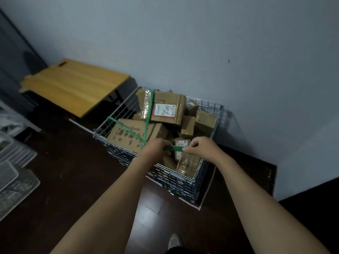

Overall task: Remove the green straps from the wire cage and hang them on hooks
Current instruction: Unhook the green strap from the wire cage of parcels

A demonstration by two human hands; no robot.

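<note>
A wire cage [205,167] is set at the centre against the wall [201,43], with boxes [165,109] piled in it. Straps [148,110] are laid across the boxes. A table [73,85] is placed at ten o'clock.

Strap [174,148] ends hidden by hands, labels perhaps unreadable

shiny metal wire cage [202,176], matt cardboard boxes [169,111], perforated green plastic straps [149,109]

Two green straps [146,116] are crossing the open top of the wire cage [205,105], barring the left half; cardboard boxes [168,109] are filling it to the rim. The right half is lying unbarred.
</note>
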